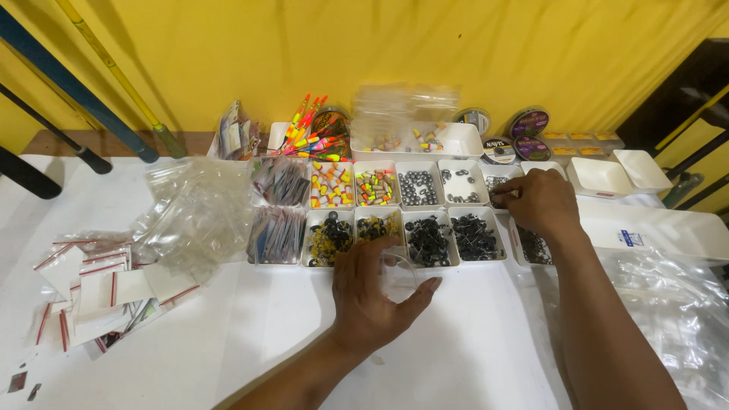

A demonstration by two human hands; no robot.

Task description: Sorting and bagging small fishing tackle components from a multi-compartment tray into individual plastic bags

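Note:
My left hand [372, 292] rests on the white table and holds a small clear plastic bag [398, 275] between thumb and fingers, just in front of the trays. My right hand [538, 201] reaches into a white tray [495, 184] of small dark pieces at the right of the back row, fingers bent down into it. Whether it has picked anything up is hidden. Two rows of small white trays hold coloured beads [332, 187], grey sinkers [418, 187] and black parts [429, 239].
Loose clear bags [194, 216] and red-striped zip bags [102, 285] lie at the left. Bright floats [307, 129], line spools [528, 121] and empty white trays [600, 176] stand at the back. Rods [68, 83] lean on the yellow wall. More plastic bags [676, 304] lie right.

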